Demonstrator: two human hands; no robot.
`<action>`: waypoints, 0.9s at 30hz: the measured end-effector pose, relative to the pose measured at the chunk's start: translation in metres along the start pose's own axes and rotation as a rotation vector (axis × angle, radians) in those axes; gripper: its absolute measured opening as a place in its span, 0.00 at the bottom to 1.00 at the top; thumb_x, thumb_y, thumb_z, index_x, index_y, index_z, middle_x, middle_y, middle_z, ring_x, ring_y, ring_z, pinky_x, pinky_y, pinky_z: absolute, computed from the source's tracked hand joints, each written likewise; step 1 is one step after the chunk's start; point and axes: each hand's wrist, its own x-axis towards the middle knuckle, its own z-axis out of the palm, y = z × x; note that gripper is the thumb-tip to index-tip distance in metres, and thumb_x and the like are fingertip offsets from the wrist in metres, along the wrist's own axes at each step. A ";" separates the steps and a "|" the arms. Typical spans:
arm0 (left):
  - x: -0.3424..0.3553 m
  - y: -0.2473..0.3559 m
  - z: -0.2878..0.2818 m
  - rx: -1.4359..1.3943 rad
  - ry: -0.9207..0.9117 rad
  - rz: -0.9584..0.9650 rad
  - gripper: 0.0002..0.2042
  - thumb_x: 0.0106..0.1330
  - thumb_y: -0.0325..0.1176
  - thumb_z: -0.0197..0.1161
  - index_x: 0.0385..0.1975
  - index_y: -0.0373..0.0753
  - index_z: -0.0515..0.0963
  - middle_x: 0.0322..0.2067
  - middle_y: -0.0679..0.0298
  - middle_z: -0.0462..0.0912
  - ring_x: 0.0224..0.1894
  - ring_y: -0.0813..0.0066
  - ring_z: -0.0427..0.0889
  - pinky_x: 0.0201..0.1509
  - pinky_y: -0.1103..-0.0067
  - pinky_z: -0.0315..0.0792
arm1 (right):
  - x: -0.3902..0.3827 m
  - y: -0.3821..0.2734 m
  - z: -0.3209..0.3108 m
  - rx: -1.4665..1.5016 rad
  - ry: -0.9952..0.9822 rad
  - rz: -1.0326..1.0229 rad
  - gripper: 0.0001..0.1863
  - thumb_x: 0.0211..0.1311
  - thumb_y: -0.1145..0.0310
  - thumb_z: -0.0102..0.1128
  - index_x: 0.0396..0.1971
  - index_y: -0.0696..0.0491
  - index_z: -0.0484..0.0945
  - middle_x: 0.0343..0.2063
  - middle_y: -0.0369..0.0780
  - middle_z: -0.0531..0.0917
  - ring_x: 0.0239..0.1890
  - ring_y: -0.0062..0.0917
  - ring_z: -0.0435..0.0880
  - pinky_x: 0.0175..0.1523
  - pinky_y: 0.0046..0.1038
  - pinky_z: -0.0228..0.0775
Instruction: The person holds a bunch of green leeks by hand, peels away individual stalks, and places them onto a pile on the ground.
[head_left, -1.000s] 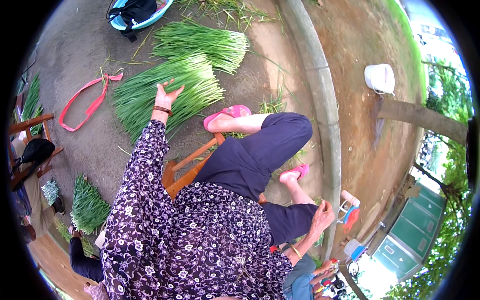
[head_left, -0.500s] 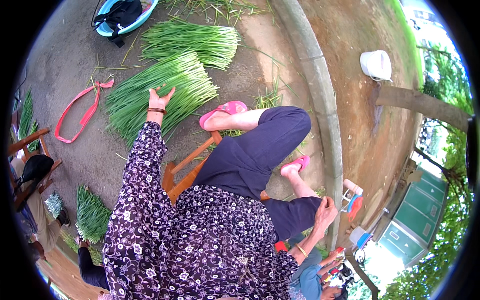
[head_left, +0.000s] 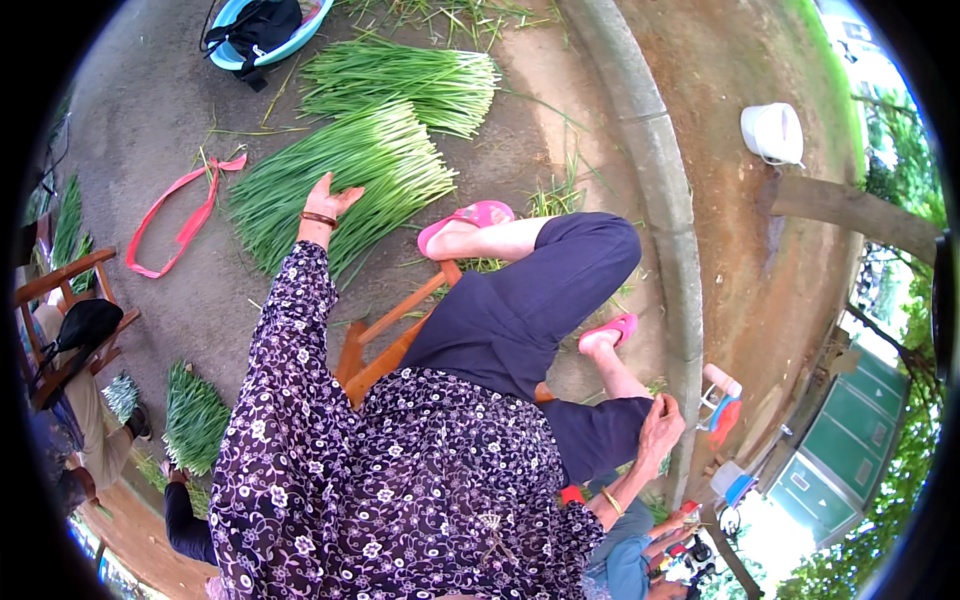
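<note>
My left hand (head_left: 333, 198) is held open, palm turned up and fingers apart, over a wide fan of green garlic chives (head_left: 340, 175) on the ground. Nothing lies in that palm, and a dark bracelet circles the wrist. A second pile of chives (head_left: 400, 83) lies just beyond, its pale stem ends pointing right. My right hand (head_left: 661, 425) rests at my knee with its fingers curled together, holding nothing that I can see. A red-pink ribbon (head_left: 200, 207) lies in a loop left of the chives.
A light-blue basin (head_left: 290, 42) holding a black bag stands at the far left. A stone kerb (head_left: 655, 150) curves along the right, with a white bucket (head_left: 772, 133) beyond. Seated people and another chive bundle (head_left: 193, 420) are at the lower left. My wooden seat (head_left: 385, 365) is beneath me.
The whole scene has shifted slightly rightward in the picture. My left hand's fingers have turned a little and drawn closer together above the chives. My right hand stays at the knee.
</note>
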 end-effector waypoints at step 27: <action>-0.017 -0.039 -0.021 0.410 0.076 -0.001 0.13 0.58 0.28 0.49 0.41 0.33 0.61 0.45 0.49 0.64 0.47 0.47 0.65 0.50 0.51 0.61 | -0.005 0.043 0.015 0.014 0.287 0.102 0.13 0.53 0.63 0.50 0.30 0.57 0.77 0.21 0.48 0.78 0.24 0.37 0.77 0.31 0.32 0.67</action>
